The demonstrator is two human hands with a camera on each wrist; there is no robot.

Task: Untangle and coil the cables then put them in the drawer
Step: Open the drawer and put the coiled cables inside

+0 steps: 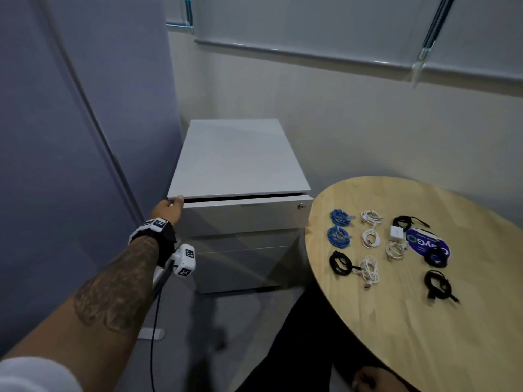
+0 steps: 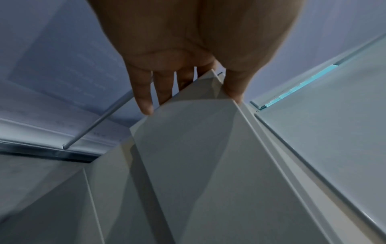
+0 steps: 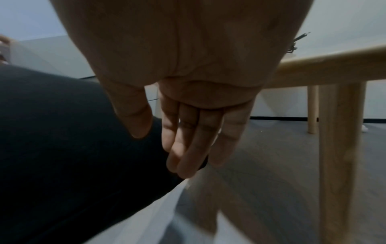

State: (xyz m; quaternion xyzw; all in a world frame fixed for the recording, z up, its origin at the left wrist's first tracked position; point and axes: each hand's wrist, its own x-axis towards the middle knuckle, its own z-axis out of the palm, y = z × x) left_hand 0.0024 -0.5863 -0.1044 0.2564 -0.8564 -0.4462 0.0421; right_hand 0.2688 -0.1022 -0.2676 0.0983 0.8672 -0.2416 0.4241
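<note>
The coiled cables (image 1: 370, 244) lie sorted on the desk (image 1: 424, 321), none stowed; the cabinet's top drawer (image 1: 246, 212) stands barely ajar, left hand (image 1: 169, 209) grasping its corner; right hand (image 3: 194, 132) hangs released.

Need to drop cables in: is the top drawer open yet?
Barely: the top drawer shows a thin dark gap under the cabinet top; left hand grips its corner.

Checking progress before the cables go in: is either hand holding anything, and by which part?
The left hand grips the top drawer by its front's upper left corner. The right hand hangs open, holding nothing.
</note>
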